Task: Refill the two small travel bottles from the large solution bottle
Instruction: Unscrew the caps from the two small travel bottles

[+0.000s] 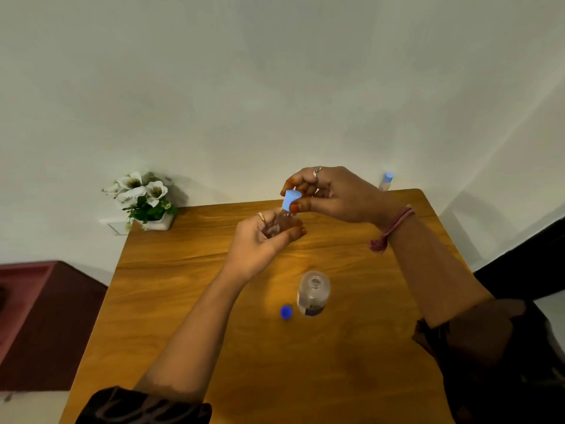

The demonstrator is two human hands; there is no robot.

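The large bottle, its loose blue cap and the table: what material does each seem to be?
Large solution bottle: probably clear plastic; the table's colour shows through it. Dark blue cap: likely opaque plastic, evenly coloured; the finish is too blurred to judge. Table: wood or wood-look laminate, showing grain lines and a soft sheen.

Light-blue cap (291,201), dark-blue cap (286,311)

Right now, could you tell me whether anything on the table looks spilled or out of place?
No spill shows. The large bottle stands upright but open, its dark blue cap lying loose beside it.
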